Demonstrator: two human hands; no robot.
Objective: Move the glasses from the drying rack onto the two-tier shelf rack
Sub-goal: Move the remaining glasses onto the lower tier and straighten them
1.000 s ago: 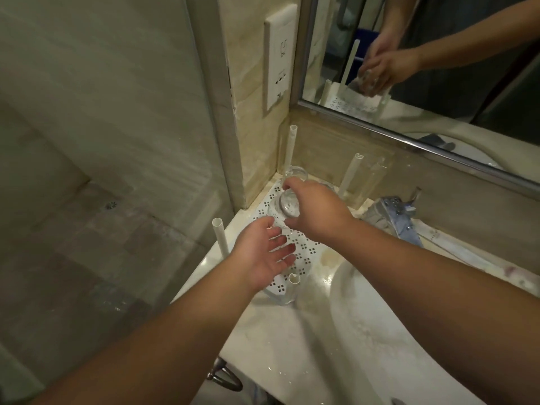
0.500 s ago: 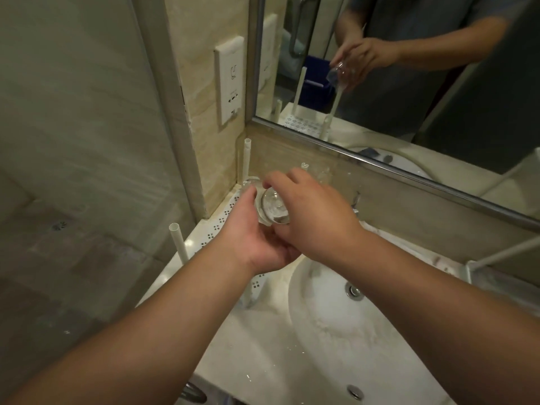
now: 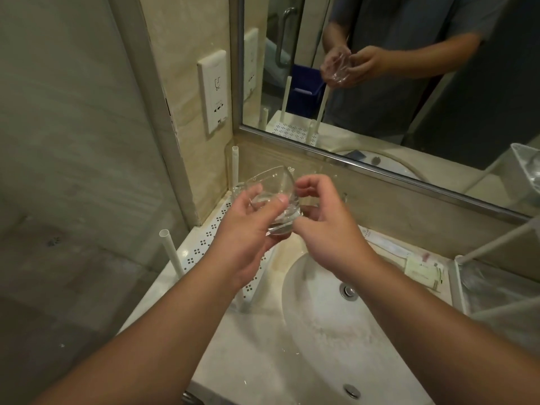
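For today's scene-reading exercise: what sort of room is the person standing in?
Most likely a bathroom, perhaps a hotel's: a washbasin set in a stone counter, a wall mirror above it, and a shaver socket beside the mirror.

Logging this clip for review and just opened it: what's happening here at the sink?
A person stands at a bathroom counter holding a clear stemless glass up over the white perforated drying rack. The left hand grips the glass, tilted, with its mouth up and to the left. The right hand is beside it, fingers curled at the glass's base; whether they grip it is unclear. The white two-tier shelf rack at the right edge awaits it, across the basin.
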